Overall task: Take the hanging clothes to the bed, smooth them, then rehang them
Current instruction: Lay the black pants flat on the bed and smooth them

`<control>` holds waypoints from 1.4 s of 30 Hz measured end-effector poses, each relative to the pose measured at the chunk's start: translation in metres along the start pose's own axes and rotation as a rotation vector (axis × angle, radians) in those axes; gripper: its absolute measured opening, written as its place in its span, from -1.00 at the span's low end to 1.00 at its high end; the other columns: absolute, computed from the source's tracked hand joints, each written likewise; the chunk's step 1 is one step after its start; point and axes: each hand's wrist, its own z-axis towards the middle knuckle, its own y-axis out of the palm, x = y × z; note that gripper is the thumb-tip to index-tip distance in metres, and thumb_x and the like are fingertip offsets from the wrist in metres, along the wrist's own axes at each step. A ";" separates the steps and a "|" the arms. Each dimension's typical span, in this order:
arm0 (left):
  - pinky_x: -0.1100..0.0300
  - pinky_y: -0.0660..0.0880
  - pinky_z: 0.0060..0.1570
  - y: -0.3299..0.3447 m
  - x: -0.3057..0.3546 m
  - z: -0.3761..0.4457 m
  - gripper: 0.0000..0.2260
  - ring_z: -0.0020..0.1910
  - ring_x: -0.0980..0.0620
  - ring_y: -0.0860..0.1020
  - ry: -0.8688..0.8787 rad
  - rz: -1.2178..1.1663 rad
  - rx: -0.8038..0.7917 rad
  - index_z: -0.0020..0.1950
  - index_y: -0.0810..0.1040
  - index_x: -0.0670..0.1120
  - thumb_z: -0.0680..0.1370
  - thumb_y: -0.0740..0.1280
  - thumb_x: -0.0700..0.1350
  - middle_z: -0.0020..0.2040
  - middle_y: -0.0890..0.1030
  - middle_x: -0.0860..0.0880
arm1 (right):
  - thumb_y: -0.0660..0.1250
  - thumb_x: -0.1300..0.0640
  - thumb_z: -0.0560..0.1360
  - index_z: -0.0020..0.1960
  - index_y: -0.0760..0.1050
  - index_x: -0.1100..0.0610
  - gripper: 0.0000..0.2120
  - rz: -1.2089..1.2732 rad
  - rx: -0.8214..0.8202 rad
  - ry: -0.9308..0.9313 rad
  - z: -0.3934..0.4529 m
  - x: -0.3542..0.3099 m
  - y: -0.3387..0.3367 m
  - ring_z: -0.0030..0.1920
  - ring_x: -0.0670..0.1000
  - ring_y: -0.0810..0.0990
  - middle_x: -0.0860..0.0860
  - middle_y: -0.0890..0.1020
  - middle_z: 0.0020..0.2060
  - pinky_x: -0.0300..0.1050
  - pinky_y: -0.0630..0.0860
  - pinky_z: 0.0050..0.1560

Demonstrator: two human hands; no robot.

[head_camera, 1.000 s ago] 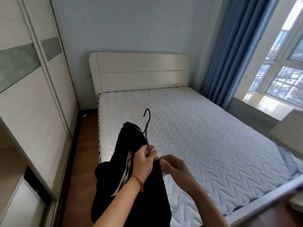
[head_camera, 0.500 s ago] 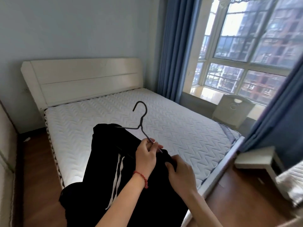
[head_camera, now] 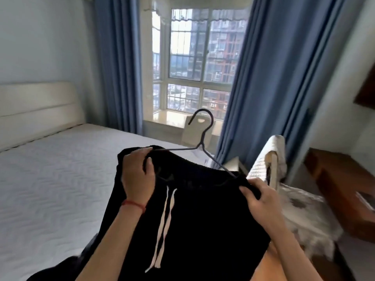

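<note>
A black garment (head_camera: 203, 216) with white drawstrings hangs on a dark wire hanger (head_camera: 203, 136), held up in front of me over the bed's edge. My left hand (head_camera: 138, 173), with a red cord at the wrist, grips the garment's left top corner together with the hanger's arm. My right hand (head_camera: 261, 197) grips the garment's right top corner where the hanger's other arm goes in. The hook points up and left. The white quilted bed (head_camera: 50, 189) lies to the left and below.
A pale headboard (head_camera: 38, 110) stands at the far left. Blue curtains (head_camera: 261, 82) frame a bay window. A white chair (head_camera: 194, 130) stands by the sill. At the right are a white padded chair (head_camera: 269, 161), a grey-white rug (head_camera: 312, 222) and a dark wooden piece (head_camera: 343, 189).
My view has swung right, from the bed toward the window. My hands have moved apart to the garment's two top corners, and the hanger now lies spread between them.
</note>
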 end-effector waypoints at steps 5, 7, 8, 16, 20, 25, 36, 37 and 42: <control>-0.08 0.37 0.26 0.069 0.004 0.020 -0.61 0.20 -0.17 0.52 0.225 0.169 -0.186 0.21 0.52 -0.15 0.48 0.12 -0.04 0.18 0.59 -0.15 | 0.41 0.16 0.42 -0.12 0.57 0.05 -0.94 0.008 0.096 -0.024 0.023 0.075 -0.078 -0.17 -0.10 0.58 -0.06 0.66 -0.26 -0.40 0.43 -0.13; -0.03 0.32 0.27 0.109 0.016 0.025 -0.62 0.19 -0.12 0.52 0.365 0.243 -0.239 0.18 0.53 -0.10 0.49 0.09 0.00 0.14 0.61 -0.09 | 0.41 0.21 0.41 -0.13 0.58 0.03 -0.90 0.008 0.106 -0.005 0.033 0.106 -0.106 -0.17 -0.07 0.60 -0.07 0.67 -0.27 -0.20 0.48 -0.07; 0.01 0.26 0.24 0.128 0.027 0.026 -0.64 0.18 -0.08 0.50 0.413 0.271 -0.243 0.16 0.54 -0.10 0.50 0.09 0.00 0.10 0.63 -0.09 | 0.41 0.22 0.41 -0.15 0.57 -0.01 -0.86 0.012 0.101 -0.002 0.039 0.120 -0.119 -0.16 -0.09 0.60 -0.10 0.66 -0.23 -0.20 0.48 -0.07; -0.02 0.45 -0.03 0.242 0.103 0.025 -0.70 -0.02 -0.23 0.50 0.369 0.079 -0.388 0.04 0.54 -0.23 0.50 0.15 -0.07 -0.05 0.56 -0.22 | 0.39 0.29 0.42 -0.21 0.50 -0.12 -0.71 -0.001 0.104 0.017 0.105 0.206 -0.187 -0.19 -0.36 0.55 -0.39 0.60 -0.27 -0.57 0.37 -0.14; 0.02 0.42 -0.04 0.284 0.108 0.044 -0.74 -0.06 -0.23 0.51 0.341 0.016 -0.367 0.00 0.54 -0.26 0.51 0.17 -0.11 -0.10 0.56 -0.24 | 0.37 0.18 0.45 -0.11 0.55 -0.06 -0.86 -0.107 0.133 0.006 0.157 0.237 -0.184 -0.15 -0.15 0.59 -0.19 0.63 -0.24 -0.50 0.36 -0.13; -0.02 0.45 -0.03 0.342 0.084 0.082 -0.76 -0.09 -0.20 0.52 0.306 0.023 -0.332 -0.01 0.54 -0.25 0.52 0.18 -0.12 -0.10 0.56 -0.22 | 0.34 0.13 0.48 0.03 0.58 0.11 -0.85 -0.184 0.172 -0.043 0.241 0.268 -0.143 -0.01 0.10 0.61 0.03 0.66 -0.06 -0.14 0.42 -0.04; -0.02 0.46 0.00 0.471 -0.017 0.202 -0.86 -0.07 -0.20 0.51 0.189 0.190 -0.302 0.02 0.53 -0.25 0.55 0.24 -0.21 -0.09 0.55 -0.22 | 0.31 0.19 0.50 0.07 0.58 0.20 -0.82 -0.102 0.035 -0.067 0.435 0.315 0.004 0.04 0.09 0.55 0.08 0.64 -0.02 -0.35 0.23 -0.03; -0.02 0.46 0.00 0.476 -0.020 0.209 -0.85 -0.07 -0.20 0.51 0.193 0.208 -0.299 0.03 0.53 -0.24 0.56 0.24 -0.19 -0.09 0.55 -0.22 | 0.30 0.20 0.51 0.07 0.59 0.21 -0.82 -0.098 0.041 -0.081 0.446 0.315 0.010 0.00 0.07 0.54 0.08 0.64 -0.04 -0.39 0.20 -0.07; -0.04 0.47 -0.09 0.513 -0.035 0.243 -0.59 -0.13 -0.18 0.53 0.257 0.343 -0.262 0.00 0.54 -0.21 0.53 0.06 0.06 -0.12 0.58 -0.19 | 0.31 0.23 0.50 0.01 0.60 0.18 -0.86 0.023 -0.018 -0.119 0.525 0.332 0.050 -0.07 0.02 0.57 -0.05 0.60 -0.16 -0.46 0.29 -0.11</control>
